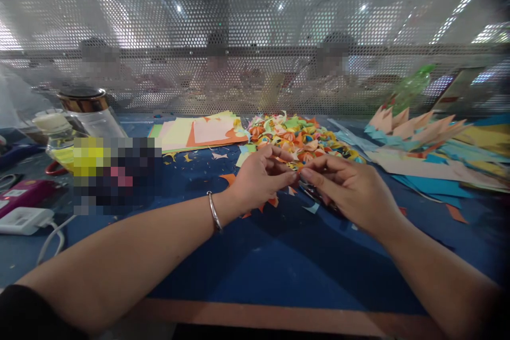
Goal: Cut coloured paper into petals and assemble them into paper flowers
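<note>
Small orange paper piece (298,172) sitting mid desk, pinched between both hands. Left hand (258,178) and right hand (346,188) closing fingertips on it, touching each other. Pile of folded paper bits (303,138) lying just behind. Flat paper sheets (199,133) far left. Blue desk (255,260) underneath.

My left wrist carries a polished metal bangle (214,211). The table cover (279,260) looks matt blue. Matt coloured paper sheets (199,133) lie beyond; the screen (255,37) is perforated metal.
</note>
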Available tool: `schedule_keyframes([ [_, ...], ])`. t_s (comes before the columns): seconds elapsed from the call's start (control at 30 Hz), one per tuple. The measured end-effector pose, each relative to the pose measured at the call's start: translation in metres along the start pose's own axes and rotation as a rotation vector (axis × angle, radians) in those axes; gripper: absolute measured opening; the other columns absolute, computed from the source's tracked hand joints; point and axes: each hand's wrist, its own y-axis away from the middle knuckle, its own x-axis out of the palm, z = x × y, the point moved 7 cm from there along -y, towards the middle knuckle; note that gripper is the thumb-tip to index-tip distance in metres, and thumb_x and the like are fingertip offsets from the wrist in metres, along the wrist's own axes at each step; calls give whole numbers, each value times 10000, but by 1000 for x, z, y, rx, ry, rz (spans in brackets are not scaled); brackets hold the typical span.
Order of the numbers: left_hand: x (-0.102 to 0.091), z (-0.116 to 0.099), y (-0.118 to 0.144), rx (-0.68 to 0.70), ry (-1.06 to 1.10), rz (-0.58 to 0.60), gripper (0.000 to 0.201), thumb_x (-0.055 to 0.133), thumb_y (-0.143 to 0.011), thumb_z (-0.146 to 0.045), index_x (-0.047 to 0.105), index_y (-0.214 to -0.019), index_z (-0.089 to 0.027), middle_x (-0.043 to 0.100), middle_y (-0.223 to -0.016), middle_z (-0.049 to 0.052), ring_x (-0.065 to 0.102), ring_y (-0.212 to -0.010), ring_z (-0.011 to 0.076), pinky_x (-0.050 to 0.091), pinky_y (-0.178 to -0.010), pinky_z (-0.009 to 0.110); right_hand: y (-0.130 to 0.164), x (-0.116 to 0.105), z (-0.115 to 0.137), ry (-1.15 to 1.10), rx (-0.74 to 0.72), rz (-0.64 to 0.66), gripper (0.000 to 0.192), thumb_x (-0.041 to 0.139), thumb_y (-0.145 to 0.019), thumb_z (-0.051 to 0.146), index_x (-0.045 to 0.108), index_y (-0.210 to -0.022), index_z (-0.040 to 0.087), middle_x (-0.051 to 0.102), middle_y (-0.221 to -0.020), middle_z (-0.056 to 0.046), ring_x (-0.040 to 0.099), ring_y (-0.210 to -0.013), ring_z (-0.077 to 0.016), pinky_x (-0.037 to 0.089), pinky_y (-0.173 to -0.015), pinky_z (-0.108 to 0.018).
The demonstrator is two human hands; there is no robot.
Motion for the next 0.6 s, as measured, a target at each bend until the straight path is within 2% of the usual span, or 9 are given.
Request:
schedule_keyframes([
  [0.1,1,0,1,-10,5,8,452,859,-758,-271,529,-1058,-197,732,-787,5,691,-664,118,513,-570,211,0,0,0,-2,11,-1,386,702,-916,593,706,-848,213,504,-445,57,389,-349,-87,273,-365,-242],
  [0.27,2,-2,2,-25,-21,4,391,810,-793,-259,527,-1055,-200,729,-782,-1,682,-656,108,505,-569,206,0,-1,0,4,11,-12,381,698,-915,593,708,-865,216,508,-451,56,426,-365,-99,316,-381,-243],
  [0.4,3,-2,3,-45,-38,6,460,864,-727,-281,546,-1048,-199,729,-780,1,679,-662,120,492,-544,208,1,-1,0,20,10,8,348,689,-932,564,708,-867,222,524,-459,50,443,-375,-101,324,-395,-243],
  [0.6,2,-2,4,-57,-36,13,527,889,-713,-365,541,-1074,-204,736,-792,12,681,-661,137,485,-498,211,0,0,2,46,-4,10,383,683,-923,597,707,-852,222,507,-447,50,420,-362,-102,300,-390,-255],
])
